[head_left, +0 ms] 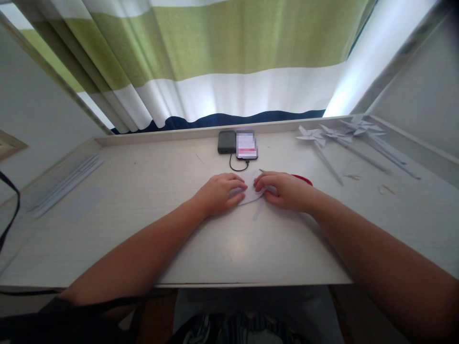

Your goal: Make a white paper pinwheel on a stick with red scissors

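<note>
A white piece of paper (254, 193) lies at the middle of the desk, slightly raised along its near edge. My left hand (225, 193) holds its left side, the thumb below and the fingers curled on top. On its right side, my right hand (283, 190) grips the paper between thumb and bent fingers. Partly hidden behind that hand is what looks like a pair of scissors, with a red handle (304, 179) to the right and a pointed tip by the fingers. A narrow paper strip (257, 212) rests just below the paper.
Beyond the hands sit a black power bank (226, 143) and a phone (246, 144) joined by a cable (231, 165). Several paper pinwheels (311, 135) on sticks lie at back right, near small scraps (387, 189). Long paper sticks (70, 185) and a pale sheet (83, 203) are at left.
</note>
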The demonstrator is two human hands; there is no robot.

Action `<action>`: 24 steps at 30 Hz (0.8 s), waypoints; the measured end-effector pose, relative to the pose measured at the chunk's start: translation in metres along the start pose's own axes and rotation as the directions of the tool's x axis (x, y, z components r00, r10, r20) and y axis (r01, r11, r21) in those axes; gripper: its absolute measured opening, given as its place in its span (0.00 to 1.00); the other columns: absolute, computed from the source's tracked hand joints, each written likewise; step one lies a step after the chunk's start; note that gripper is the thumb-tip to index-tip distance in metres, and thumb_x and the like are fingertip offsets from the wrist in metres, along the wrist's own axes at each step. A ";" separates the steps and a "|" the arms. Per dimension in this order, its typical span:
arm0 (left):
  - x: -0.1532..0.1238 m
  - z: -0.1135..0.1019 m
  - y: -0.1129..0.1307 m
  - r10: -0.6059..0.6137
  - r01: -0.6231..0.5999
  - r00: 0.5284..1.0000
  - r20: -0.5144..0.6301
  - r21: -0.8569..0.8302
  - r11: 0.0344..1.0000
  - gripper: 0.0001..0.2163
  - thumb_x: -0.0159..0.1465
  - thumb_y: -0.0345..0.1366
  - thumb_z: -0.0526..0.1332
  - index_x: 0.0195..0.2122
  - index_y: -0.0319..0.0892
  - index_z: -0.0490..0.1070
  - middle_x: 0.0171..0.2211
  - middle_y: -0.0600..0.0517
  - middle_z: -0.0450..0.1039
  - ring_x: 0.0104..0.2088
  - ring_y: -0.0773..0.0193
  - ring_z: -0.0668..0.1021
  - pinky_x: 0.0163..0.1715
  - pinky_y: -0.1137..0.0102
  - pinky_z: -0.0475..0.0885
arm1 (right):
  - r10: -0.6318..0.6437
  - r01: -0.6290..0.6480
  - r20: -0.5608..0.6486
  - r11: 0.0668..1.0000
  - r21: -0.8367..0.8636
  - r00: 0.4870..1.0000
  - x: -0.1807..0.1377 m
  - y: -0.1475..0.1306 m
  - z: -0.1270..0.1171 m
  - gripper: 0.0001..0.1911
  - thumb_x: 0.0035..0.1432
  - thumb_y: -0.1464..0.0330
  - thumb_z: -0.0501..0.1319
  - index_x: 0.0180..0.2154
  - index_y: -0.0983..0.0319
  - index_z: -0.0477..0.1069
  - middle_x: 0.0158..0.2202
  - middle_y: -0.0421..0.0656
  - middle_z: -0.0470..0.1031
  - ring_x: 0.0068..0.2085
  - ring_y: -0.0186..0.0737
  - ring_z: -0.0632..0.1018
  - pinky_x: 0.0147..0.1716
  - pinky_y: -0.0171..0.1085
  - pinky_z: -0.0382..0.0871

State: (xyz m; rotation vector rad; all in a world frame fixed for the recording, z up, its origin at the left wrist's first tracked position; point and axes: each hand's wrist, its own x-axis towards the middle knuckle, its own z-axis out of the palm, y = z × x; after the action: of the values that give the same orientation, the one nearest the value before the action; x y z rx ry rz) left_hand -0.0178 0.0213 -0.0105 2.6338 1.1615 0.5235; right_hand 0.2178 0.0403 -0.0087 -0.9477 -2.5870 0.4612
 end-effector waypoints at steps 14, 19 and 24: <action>0.000 -0.001 0.002 -0.020 0.020 1.000 0.006 -0.015 1.000 0.13 0.61 0.38 0.60 0.46 0.45 0.75 0.49 0.49 0.73 0.50 0.56 0.74 0.55 0.59 0.67 | 0.186 -0.180 -0.137 0.982 0.059 0.973 0.007 -0.013 0.010 0.06 0.54 0.69 0.60 0.35 0.60 0.74 0.34 0.42 0.76 0.34 0.40 0.75 0.35 0.37 0.67; 0.000 -0.001 0.002 -0.025 0.025 1.000 0.013 -0.010 1.000 0.13 0.61 0.38 0.60 0.46 0.45 0.74 0.50 0.49 0.73 0.51 0.56 0.74 0.55 0.59 0.67 | 0.186 -0.176 -0.137 0.981 0.083 0.973 0.008 -0.012 0.013 0.05 0.53 0.70 0.61 0.34 0.59 0.74 0.33 0.42 0.76 0.35 0.40 0.75 0.36 0.38 0.67; 0.000 0.000 0.002 -0.031 0.031 0.999 0.010 -0.021 0.999 0.12 0.61 0.38 0.60 0.46 0.44 0.74 0.50 0.49 0.73 0.50 0.57 0.74 0.55 0.60 0.67 | 0.201 -0.187 -0.165 0.977 0.099 0.966 0.009 -0.011 0.017 0.05 0.53 0.72 0.60 0.32 0.60 0.74 0.32 0.41 0.76 0.34 0.38 0.75 0.35 0.36 0.67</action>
State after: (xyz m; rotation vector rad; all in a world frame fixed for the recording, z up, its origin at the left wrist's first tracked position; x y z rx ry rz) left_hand -0.0171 0.0200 -0.0097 2.5930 1.1859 0.5143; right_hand 0.1979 0.0350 -0.0175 -1.1636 -2.3125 0.5087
